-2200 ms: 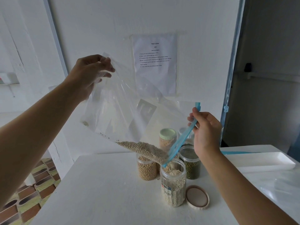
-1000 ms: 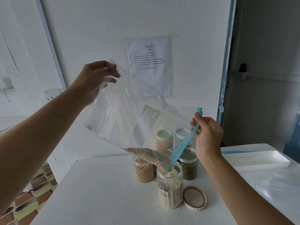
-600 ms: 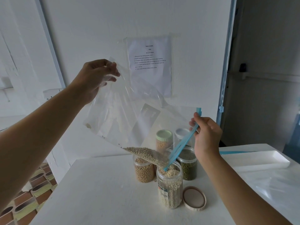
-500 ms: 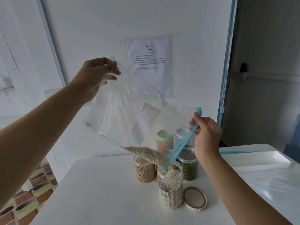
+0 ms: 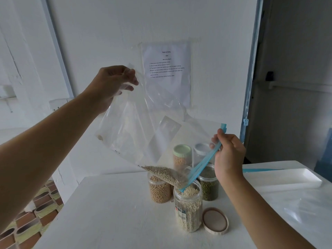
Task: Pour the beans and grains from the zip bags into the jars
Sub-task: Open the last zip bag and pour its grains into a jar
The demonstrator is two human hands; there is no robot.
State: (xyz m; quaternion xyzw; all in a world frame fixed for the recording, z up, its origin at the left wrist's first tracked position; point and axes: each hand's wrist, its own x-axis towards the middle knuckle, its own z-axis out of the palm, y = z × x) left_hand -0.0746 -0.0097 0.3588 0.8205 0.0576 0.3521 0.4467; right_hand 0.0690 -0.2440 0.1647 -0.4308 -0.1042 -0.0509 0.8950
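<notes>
A clear zip bag (image 5: 140, 130) with a blue zip strip (image 5: 203, 164) hangs tilted over an open jar (image 5: 187, 211) near the table's front. My left hand (image 5: 111, 85) pinches the bag's raised bottom corner high up. My right hand (image 5: 228, 155) grips the zip strip at the mouth end. Pale grains (image 5: 165, 175) lie in the bag's lowest corner, right over the jar's mouth. The jar is nearly full of the same grains. Its tan lid (image 5: 215, 220) lies flat on the table to its right.
Behind stand a jar of tan beans (image 5: 159, 191), a jar of green beans (image 5: 209, 184), a green-lidded jar (image 5: 182, 155) and a white-lidded jar (image 5: 202, 150). A white tray (image 5: 280, 178) sits at the right on the white table (image 5: 111, 212), beside clear plastic (image 5: 296, 209). A paper sheet (image 5: 167, 72) hangs on the wall.
The pile of grains in the bag's corner has shrunk over the last two seconds and the jar has filled higher. Both hands keep nearly the same hold and place.
</notes>
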